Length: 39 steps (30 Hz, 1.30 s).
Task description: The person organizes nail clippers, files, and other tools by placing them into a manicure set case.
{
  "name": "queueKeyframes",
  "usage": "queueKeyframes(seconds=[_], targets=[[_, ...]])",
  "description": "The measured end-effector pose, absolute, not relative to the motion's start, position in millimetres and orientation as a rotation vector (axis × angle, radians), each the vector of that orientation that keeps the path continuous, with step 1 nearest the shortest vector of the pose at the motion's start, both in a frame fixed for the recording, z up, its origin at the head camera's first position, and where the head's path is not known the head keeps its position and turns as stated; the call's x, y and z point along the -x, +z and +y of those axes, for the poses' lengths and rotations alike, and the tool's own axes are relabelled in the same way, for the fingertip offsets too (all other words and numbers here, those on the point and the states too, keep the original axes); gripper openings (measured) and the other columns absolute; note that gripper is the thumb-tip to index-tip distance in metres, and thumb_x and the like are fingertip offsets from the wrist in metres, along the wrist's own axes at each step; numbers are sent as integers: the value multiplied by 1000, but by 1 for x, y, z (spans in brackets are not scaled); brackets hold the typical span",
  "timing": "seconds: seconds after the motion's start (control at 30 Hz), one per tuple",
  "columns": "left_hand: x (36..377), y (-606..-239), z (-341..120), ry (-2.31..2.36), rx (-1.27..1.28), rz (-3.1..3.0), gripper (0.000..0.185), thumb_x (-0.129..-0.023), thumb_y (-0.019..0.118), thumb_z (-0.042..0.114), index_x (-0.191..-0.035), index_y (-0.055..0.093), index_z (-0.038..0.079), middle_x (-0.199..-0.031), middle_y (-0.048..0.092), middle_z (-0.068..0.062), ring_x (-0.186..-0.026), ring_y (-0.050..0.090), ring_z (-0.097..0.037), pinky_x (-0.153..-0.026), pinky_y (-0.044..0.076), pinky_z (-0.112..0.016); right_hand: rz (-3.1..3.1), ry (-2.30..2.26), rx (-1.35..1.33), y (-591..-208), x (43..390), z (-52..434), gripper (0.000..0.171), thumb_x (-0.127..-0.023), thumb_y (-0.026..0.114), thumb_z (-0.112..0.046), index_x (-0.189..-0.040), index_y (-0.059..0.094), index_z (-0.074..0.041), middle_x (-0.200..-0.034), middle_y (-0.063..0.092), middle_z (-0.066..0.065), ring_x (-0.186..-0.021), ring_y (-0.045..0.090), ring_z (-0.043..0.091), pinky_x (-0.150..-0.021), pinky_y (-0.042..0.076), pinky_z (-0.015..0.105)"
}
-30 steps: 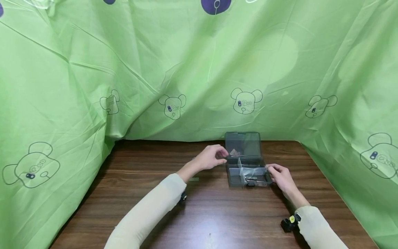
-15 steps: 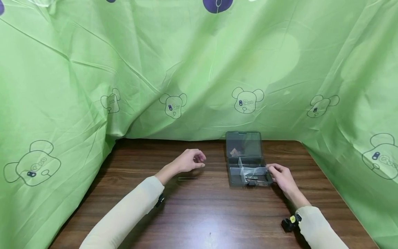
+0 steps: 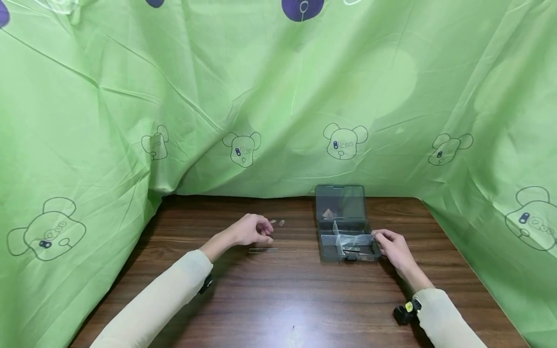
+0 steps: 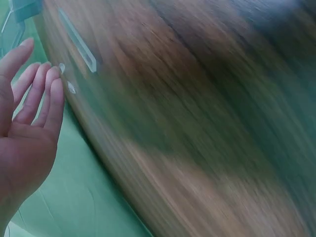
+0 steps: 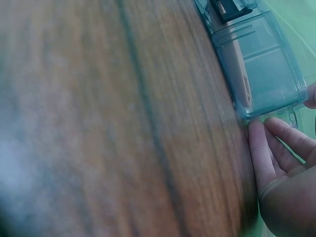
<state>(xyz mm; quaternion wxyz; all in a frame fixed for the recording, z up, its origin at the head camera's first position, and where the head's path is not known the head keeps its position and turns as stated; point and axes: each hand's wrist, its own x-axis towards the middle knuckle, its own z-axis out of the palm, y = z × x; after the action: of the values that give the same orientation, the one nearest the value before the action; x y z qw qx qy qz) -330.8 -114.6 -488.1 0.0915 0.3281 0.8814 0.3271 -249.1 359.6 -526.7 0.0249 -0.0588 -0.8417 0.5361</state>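
- Compartment box [image 3: 346, 236], smoky clear plastic, sits on the far right part of the wooden table [image 3: 278, 299] with its lid [image 3: 340, 202] flipped up toward the green bear-print cloth [image 3: 130, 96] behind it. Clear dividers split the tray, and there's some small dark bit in the near compartment, can't really tell what.
- Right hand [image 3: 393, 249] is up against the right wall of the box; in the right wrist view its fingertips [image 5: 258, 134] touch the box corner, and they look fairly straight, not wrapped round anything.
- Left hand [image 3: 251, 231] is well left of the box, low over the table, fingers loose and holding nothing; the left wrist view shows them nearly straight.
- Clear plastic strip [image 3: 263, 250] lies flat just near-side of the left hand.
- Two tiny clear pieces [image 3: 277, 222] lie just beyond that hand's fingertips.
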Motion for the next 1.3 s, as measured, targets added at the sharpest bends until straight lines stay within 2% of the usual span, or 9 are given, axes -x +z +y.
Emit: queueKeyframes(seconds=[0.17, 0.37, 0.6, 0.77, 1.03, 1.3], targets=[[320, -488, -123, 942, -967, 2593, 21, -87, 90, 22, -99, 76, 10, -84, 72, 8, -80, 69, -10, -76, 58, -26, -2625, 1651, 182, -527, 249, 359, 47, -111, 53, -31, -140, 63, 4, -146, 60, 24, -109, 63, 13, -82, 56, 21], [313, -490, -128, 876, -993, 2560, 19, -89, 87, 15, -102, 74, 9, -88, 71, 5, -83, 68, -12, -76, 58, -25, -2613, 1658, 185, -527, 249, 360, 47, -110, 54, -31, -140, 63, 4, -146, 60, 24, -105, 63, 9, -81, 56, 21], [309, -497, -127, 818, -1064, 2573, 17, -88, 85, 5, -101, 74, 5, -94, 70, -5, -86, 69, -20, -76, 57, -23, -2615, 1647, 176, -526, 248, 359, 47, -111, 53, -31, -140, 63, 4, -145, 60, 24, -106, 62, 9, -82, 56, 20], [309, -501, -124, 839, -1056, 2598, 13, -87, 81, -1, -96, 74, 7, -94, 67, -5, -84, 68, -19, -74, 57, -23, -2615, 1651, 175, -525, 248, 359, 47, -111, 53, -32, -139, 63, 5, -145, 60, 24, -106, 63, 8, -82, 56, 21], [308, -505, -119, 826, -1048, 2641, 16, -85, 81, 0, -95, 71, 7, -93, 67, -5, -86, 67, -21, -74, 55, -24, -2616, 1658, 172, -524, 248, 360, 48, -111, 53, -33, -140, 63, 4, -145, 60, 24, -109, 63, 12, -82, 56, 21], [308, -503, -119, 817, -983, 2632, 15, -88, 80, 0, -94, 68, 8, -83, 65, 5, -79, 63, -9, -72, 55, -25, -2602, 1680, 202, -525, 250, 359, 47, -110, 54, -32, -138, 64, 4, -138, 64, 21, -100, 59, 10, -80, 56, 22]])
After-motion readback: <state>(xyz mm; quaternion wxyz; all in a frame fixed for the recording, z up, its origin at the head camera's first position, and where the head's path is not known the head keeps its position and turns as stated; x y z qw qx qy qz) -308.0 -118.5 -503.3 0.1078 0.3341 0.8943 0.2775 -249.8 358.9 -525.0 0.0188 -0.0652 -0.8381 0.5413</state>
